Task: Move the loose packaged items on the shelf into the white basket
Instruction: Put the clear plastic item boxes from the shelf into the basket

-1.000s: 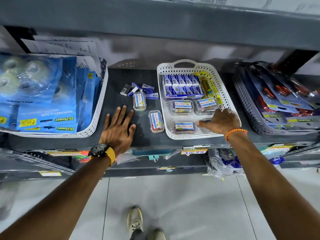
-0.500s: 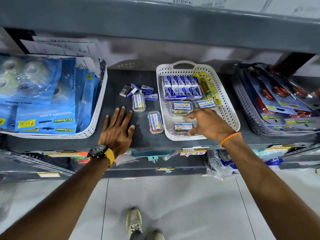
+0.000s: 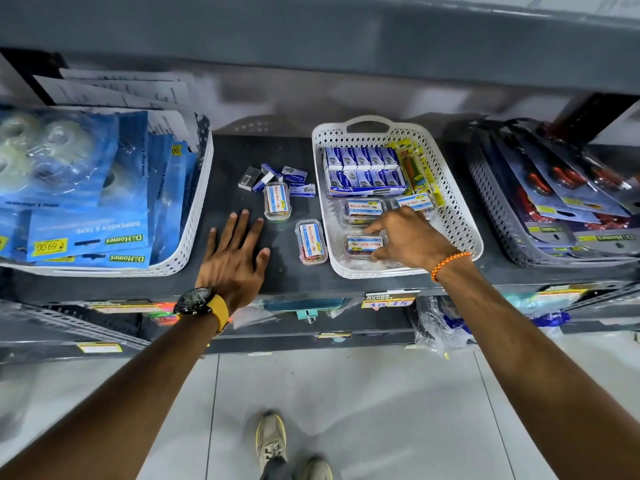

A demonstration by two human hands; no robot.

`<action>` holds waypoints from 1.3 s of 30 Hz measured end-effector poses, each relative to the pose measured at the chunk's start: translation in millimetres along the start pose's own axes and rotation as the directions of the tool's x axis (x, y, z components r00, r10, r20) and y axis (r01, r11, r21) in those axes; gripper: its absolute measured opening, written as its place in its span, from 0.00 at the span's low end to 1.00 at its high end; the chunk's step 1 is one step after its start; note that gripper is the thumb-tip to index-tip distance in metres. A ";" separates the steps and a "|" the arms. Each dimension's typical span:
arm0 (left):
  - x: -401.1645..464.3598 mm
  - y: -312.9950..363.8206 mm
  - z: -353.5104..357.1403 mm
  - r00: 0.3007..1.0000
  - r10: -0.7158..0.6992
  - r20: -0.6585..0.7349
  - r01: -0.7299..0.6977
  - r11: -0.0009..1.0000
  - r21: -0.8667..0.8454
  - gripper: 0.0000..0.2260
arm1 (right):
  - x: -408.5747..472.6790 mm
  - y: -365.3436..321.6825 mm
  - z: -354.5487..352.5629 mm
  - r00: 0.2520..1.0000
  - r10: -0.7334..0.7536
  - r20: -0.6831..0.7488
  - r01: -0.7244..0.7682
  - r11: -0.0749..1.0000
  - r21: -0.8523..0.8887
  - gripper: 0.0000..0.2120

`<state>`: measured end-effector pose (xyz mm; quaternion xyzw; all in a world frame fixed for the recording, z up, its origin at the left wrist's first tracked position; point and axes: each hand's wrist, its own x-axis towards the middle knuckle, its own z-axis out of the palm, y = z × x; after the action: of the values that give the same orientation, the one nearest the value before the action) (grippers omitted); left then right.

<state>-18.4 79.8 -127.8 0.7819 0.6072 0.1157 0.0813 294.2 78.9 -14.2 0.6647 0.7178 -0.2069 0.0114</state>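
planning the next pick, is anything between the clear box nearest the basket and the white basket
Nothing visible. The clear box lies on bare dark shelf just left of the white basket, apart from its rim. The right hand is inside the basket on another box; the left hand rests flat further left.

A dark shelf (image 3: 298, 150) holds a white basket (image 3: 453, 216) at centre, a second white basket of blue tape packs (image 3: 194, 216) at left, and a dark basket (image 3: 491, 202) at right. Between the white baskets lie two clear labelled boxes (image 3: 311, 242) and small blue boxes (image 3: 294, 174). The left hand (image 3: 235, 254) rests flat on the shelf.
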 end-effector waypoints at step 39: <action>-0.4 1.6 0.5 1.000 -0.008 -0.019 0.008 1.000 -0.020 0.28 | -28.1 7.0 -40.8 0.942 -0.107 -0.317 0.093 0.994 -0.058 0.17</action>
<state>-16.9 79.0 -127.9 0.7774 0.6099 0.1289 0.0837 314.7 65.2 29.3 0.6517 0.7472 -0.0817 -0.1013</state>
